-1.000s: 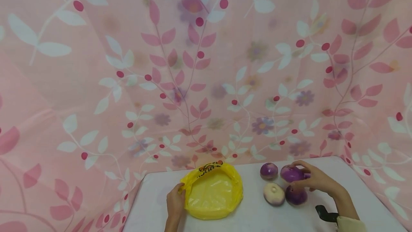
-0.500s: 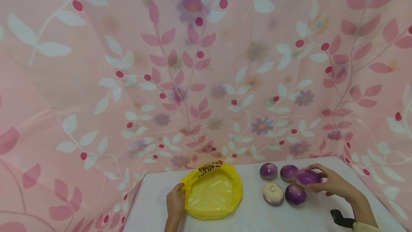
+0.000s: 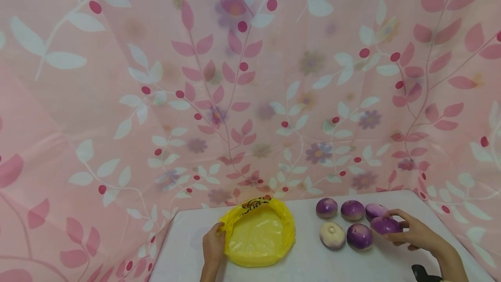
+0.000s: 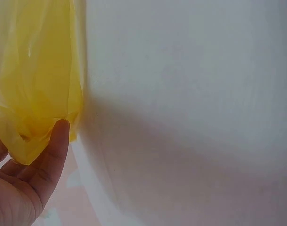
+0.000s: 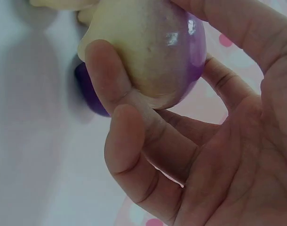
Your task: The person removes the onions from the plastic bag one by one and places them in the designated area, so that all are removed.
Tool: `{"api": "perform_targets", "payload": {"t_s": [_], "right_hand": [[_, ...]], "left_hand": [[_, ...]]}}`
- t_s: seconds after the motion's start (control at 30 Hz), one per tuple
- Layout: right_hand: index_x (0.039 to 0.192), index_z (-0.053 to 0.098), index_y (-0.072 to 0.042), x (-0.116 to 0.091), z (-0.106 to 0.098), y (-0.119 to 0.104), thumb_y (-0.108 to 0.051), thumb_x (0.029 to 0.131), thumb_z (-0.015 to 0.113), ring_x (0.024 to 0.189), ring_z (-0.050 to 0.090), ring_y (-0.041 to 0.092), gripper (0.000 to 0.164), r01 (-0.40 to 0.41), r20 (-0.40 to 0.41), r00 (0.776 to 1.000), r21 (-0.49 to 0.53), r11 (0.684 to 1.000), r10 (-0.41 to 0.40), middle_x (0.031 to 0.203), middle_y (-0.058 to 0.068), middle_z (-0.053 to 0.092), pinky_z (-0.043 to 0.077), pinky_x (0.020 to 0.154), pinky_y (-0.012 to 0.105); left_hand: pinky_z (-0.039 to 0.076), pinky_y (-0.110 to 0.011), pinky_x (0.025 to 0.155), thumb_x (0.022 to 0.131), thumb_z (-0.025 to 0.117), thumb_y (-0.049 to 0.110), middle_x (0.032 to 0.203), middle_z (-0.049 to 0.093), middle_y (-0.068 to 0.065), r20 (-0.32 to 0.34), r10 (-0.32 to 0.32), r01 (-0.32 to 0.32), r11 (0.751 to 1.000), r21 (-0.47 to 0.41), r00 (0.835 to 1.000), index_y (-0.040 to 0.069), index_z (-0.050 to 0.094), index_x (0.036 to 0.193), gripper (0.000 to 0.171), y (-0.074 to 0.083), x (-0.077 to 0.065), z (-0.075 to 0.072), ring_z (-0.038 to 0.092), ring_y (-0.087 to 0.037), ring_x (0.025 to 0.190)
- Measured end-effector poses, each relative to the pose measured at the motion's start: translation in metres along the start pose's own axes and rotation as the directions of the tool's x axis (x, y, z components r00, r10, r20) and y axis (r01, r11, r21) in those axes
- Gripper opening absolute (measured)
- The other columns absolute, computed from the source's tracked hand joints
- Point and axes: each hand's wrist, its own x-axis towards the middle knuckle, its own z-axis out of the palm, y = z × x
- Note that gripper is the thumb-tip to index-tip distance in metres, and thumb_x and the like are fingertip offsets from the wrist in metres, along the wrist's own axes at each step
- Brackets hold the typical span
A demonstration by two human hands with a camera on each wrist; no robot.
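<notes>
My left hand [image 3: 213, 247] pinches the left rim of a yellow plastic bag [image 3: 256, 259], which stands with its mouth spread wide on the table. In the left wrist view, the thumb presses on a fold of the bag [image 4: 44, 70]. My right hand [image 3: 420, 234] holds a purple-and-white turnip [image 3: 386, 225] at the right end of the turnip group. The right wrist view shows fingers curled round this turnip [image 5: 148, 52], its pale side towards the camera. Close behind it in the head view is another turnip [image 3: 374, 210], partly hidden.
Left of the right hand, several more turnips are grouped: two purple ones at the back [image 3: 326, 207], a pale-side-up turnip [image 3: 332, 235] and a dark purple turnip [image 3: 359, 236] in front. A pink floral curtain [image 3: 250, 99] hangs behind the white table [image 3: 305, 264].
My right hand has moved right and a little nearer with the turnip, uncovering the turnips behind it. The left hand and the bag have stayed in place.
</notes>
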Motion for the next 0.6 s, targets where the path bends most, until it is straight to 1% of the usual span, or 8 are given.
{"api": "perform_targets", "payload": {"t_s": [0.1, 0.3, 0.4, 0.5, 0.6], "right_hand": [[0.137, 0.033, 0.0, -0.001, 0.0, 0.004, -0.023, 0.09, 0.071, 0.086, 0.068, 0.033, 0.065, -0.011, 0.006, 1.0, 0.011, 1.0, 0.01, 0.117, 0.032, 0.056, 0.05, 0.057, 0.041], [0.134, 0.034, 0.001, -0.001, 0.002, 0.012, -0.023, 0.09, 0.071, 0.085, 0.068, 0.032, 0.063, -0.031, 0.015, 0.999, 0.022, 0.999, 0.031, 0.111, 0.024, 0.061, 0.051, 0.055, 0.039], [0.133, 0.035, 0.001, -0.001, 0.003, 0.015, -0.024, 0.091, 0.07, 0.085, 0.069, 0.033, 0.06, -0.036, 0.015, 0.999, 0.026, 0.999, 0.036, 0.109, 0.021, 0.061, 0.051, 0.056, 0.04], [0.134, 0.035, 0.001, 0.0, 0.003, 0.017, -0.025, 0.091, 0.07, 0.086, 0.069, 0.033, 0.062, -0.048, 0.006, 0.999, 0.024, 0.999, 0.048, 0.108, 0.019, 0.062, 0.052, 0.057, 0.042], [0.135, 0.035, 0.001, 0.001, 0.005, 0.02, -0.026, 0.09, 0.071, 0.085, 0.069, 0.032, 0.064, -0.063, -0.01, 0.998, 0.017, 0.998, 0.063, 0.106, 0.017, 0.062, 0.051, 0.057, 0.041]], "left_hand": [[0.052, -0.053, 0.087, 0.081, 0.073, -0.007, 0.102, 0.072, -0.017, 0.0, 0.004, -0.004, 1.0, 0.001, 1.0, 0.0, 0.072, 0.104, 0.025, 0.0, 0.0, 0.0, 0.067, -0.037, 0.1], [0.052, -0.053, 0.087, 0.081, 0.073, -0.007, 0.103, 0.072, -0.017, 0.016, -0.003, 0.003, 1.0, -0.002, 1.0, 0.0, 0.072, 0.104, 0.024, -0.001, 0.0, -0.001, 0.067, -0.037, 0.101], [0.052, -0.052, 0.088, 0.082, 0.072, -0.006, 0.103, 0.072, -0.016, 0.017, -0.016, 0.016, 1.0, -0.004, 1.0, 0.0, 0.072, 0.104, 0.023, 0.0, 0.001, -0.002, 0.067, -0.036, 0.101], [0.052, -0.052, 0.088, 0.082, 0.072, -0.006, 0.103, 0.072, -0.016, 0.015, -0.021, 0.021, 1.0, 0.001, 1.0, 0.0, 0.072, 0.105, 0.023, 0.001, 0.001, -0.002, 0.067, -0.036, 0.101], [0.051, -0.053, 0.089, 0.083, 0.072, -0.006, 0.105, 0.072, -0.017, 0.025, -0.031, 0.031, 1.0, 0.005, 0.999, 0.0, 0.072, 0.106, 0.024, 0.002, 0.001, -0.003, 0.066, -0.037, 0.102]]}}
